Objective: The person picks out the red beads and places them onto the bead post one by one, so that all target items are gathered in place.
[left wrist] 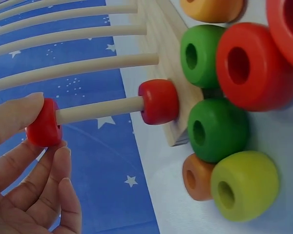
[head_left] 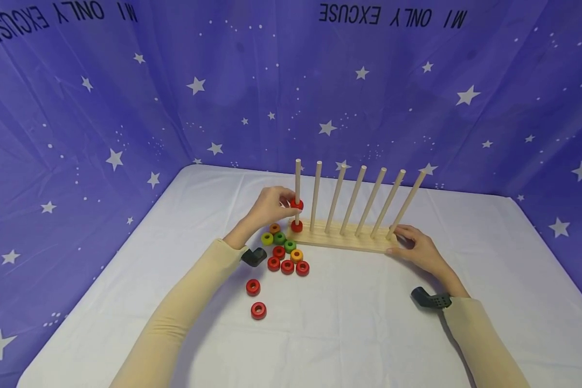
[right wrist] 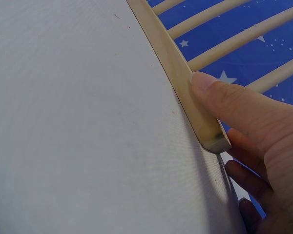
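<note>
A wooden rack (head_left: 341,241) with a row of upright pegs stands on the table. At its left-end peg (head_left: 298,180), my left hand (head_left: 270,205) pinches a red bead (left wrist: 45,124) between thumb and fingers, partway up the peg. Below it, a second red bead (left wrist: 159,102) sits around the same peg at the base. My right hand (head_left: 419,250) grips the right end of the base, thumb (right wrist: 222,92) on the near side and fingers behind. The other pegs carry no beads.
Loose beads lie left of and in front of the rack: several red ones (head_left: 287,267), two green ones (head_left: 279,237), a yellow-green one (left wrist: 245,186) and orange ones (head_left: 297,255). Two red beads (head_left: 258,310) lie nearer the front. A purple star-patterned cloth (head_left: 271,81) hangs behind the white-covered table (head_left: 349,323).
</note>
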Tool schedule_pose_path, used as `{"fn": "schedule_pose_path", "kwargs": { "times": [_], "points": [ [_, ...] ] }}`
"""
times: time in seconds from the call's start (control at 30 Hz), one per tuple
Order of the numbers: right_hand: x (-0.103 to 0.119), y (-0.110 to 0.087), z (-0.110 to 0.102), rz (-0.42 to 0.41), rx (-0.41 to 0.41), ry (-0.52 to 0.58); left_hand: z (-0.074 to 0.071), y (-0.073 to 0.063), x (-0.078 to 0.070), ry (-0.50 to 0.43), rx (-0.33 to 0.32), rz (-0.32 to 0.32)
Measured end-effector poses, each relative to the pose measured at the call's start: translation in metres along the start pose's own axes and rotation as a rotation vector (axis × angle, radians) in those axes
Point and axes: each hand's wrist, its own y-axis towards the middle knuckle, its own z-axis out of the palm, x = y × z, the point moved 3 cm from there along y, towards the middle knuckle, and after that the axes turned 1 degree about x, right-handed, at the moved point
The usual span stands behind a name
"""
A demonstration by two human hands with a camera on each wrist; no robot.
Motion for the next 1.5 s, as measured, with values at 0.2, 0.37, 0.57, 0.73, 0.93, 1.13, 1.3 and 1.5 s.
{"fn": "schedule_pose_path", "kwargs": {
  "times": [0.2,0.37,0.57,0.73,0.93,1.13,1.3,1.5],
  "points": [
    [0.001,0.0,0.0,0.009,0.012,0.007,0.006,0.001,0.007,0.038,0.029,-0.034],
    [0.001,0.0,0.001,0.011,0.014,0.009,0.009,0.0,0.011,0.045,0.049,-0.039],
    [0.002,0.0,0.0,0.014,0.005,0.01,0.014,0.002,0.015,0.051,0.083,-0.036],
    [0.002,0.0,0.0,0.01,0.011,0.009,0.019,0.002,0.018,0.071,0.109,-0.028],
    [0.002,0.0,0.0,0.005,0.004,0.012,0.024,0.001,0.021,0.079,0.131,-0.011],
    [0.003,0.0,0.0,-0.004,-0.001,0.017,0.027,0.001,0.023,0.086,0.139,-0.009],
    [0.004,0.0,0.0,0.0,-0.001,0.017,0.027,0.0,0.022,0.089,0.152,-0.028],
    [0.003,0.0,0.0,0.012,0.009,0.019,0.026,-0.001,0.021,0.091,0.157,-0.023]
  ]
}}
